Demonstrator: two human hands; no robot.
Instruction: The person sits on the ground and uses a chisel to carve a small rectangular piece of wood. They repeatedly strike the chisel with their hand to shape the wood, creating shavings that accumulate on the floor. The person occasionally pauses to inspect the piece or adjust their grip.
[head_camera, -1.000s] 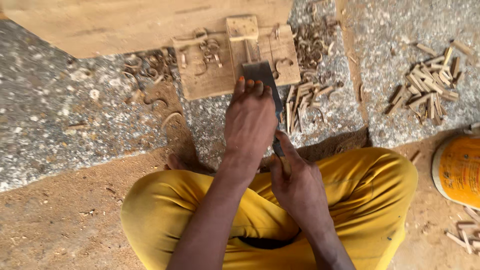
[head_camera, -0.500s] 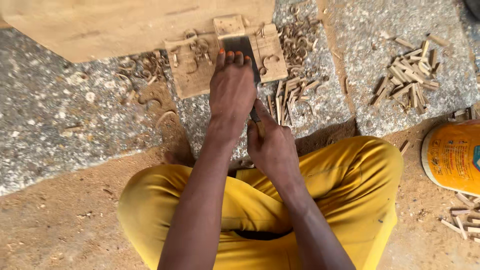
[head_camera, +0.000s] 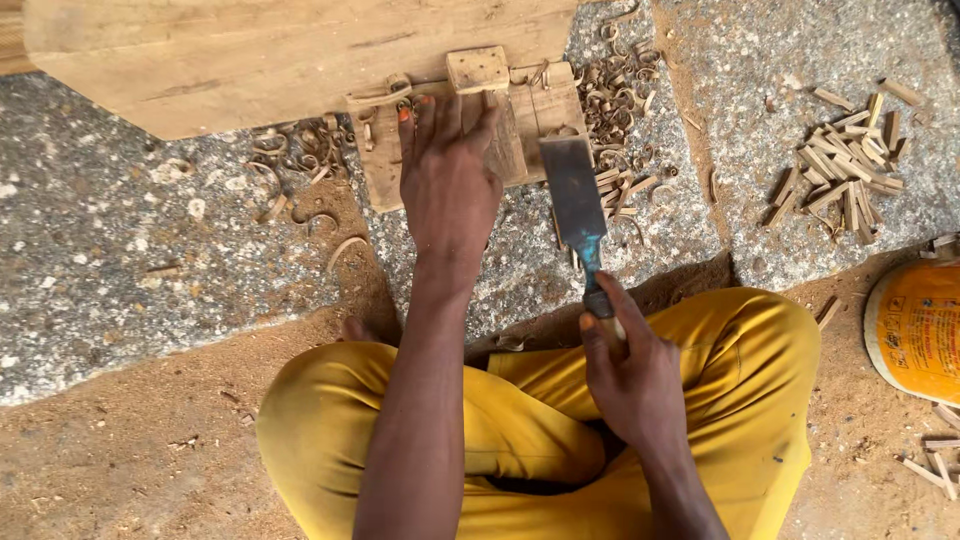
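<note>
While the left hand (head_camera: 447, 180) is laid flat, fingers spread and gripping nothing, a small wooden block (head_camera: 465, 135) is pressed beneath them against the speckled stone slab (head_camera: 150, 250). A broad chisel (head_camera: 577, 205) is held by its handle in the closed right hand (head_camera: 625, 375). Its long axis runs nearly straight away from the body, the flat dull-steel blade pointing at the block just beside the left fingertips, blue paint near the handle. Curled wood shavings (head_camera: 615, 100) are scattered beyond the blade. Short cut sticks (head_camera: 845, 165) lie well apart, right of the fingers.
</note>
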